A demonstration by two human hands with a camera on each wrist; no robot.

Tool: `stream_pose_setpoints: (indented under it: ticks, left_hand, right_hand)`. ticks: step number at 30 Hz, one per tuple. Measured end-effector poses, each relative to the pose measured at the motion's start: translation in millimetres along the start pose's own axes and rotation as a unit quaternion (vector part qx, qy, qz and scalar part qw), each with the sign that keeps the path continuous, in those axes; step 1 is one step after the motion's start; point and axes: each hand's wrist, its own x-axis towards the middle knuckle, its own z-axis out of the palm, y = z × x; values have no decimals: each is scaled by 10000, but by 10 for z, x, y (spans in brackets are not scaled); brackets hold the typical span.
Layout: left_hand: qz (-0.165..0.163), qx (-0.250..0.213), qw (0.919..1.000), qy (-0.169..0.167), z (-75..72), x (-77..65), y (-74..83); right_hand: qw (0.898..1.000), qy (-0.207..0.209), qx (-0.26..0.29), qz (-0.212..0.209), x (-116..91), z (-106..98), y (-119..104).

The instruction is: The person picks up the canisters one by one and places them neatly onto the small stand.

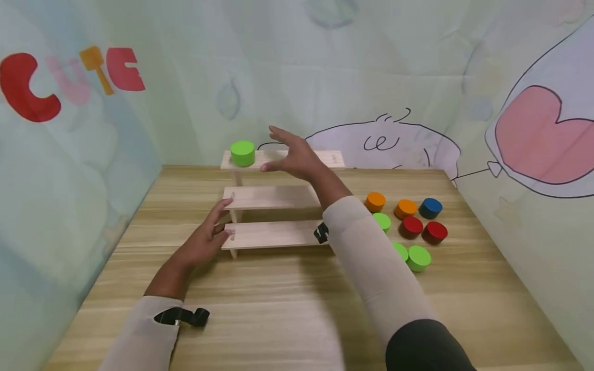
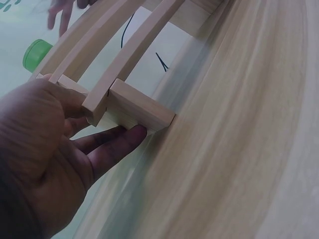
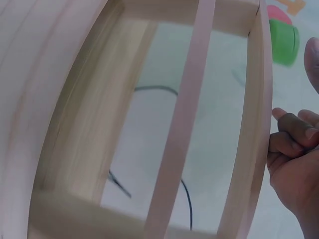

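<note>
A pale wooden three-tier rack (image 1: 274, 234) stands on the table. At its left end, my left hand (image 1: 199, 247) grips the frame; in the left wrist view its fingers (image 2: 117, 152) wrap around the end piece. A green round block (image 1: 243, 153) sits on the left part of the top tier. Just right of that block, my right hand (image 1: 297, 157) hovers over the top tier, thumb and index finger spread with a gap between them. In the right wrist view its other fingers (image 3: 294, 132) are bent, with a small red patch at the frame's edge.
Right of the rack, partly behind the right sleeve (image 1: 371, 263), lie orange blocks (image 1: 375, 201), a blue block (image 1: 430, 208), red blocks (image 1: 434, 233) and green blocks (image 1: 419, 258). A printed cloth backdrop (image 1: 278, 77) encloses the wooden table (image 1: 260, 309).
</note>
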Motion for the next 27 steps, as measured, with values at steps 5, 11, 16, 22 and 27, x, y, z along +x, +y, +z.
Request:
stream_pose_setpoints:
  ticks: [5, 11, 16, 22, 27]
  left_hand:
    - [-119, 56, 9999, 31, -36, -22, -4]
    - [-68, -96, 9999, 10, -25, -14, -24]
    - [-31, -12, 10000, 10, -20, -28, -7]
    - [0, -43, 10000, -15, -39, -24, 7]
    - [131, -92, 9999, -11, -27, 4, -1]
  right_hand:
    - [10000, 42, 33, 31, -157, -195, 118]
    - [10000, 40, -1, 29, -417, -388, 237]
    - [9998, -23, -190, -54, -670, -506, 279]
    - [9995, -29, -279, 114, -1026, -679, 304]
    - [9987, 85, -484, 161, -1290, -834, 429]
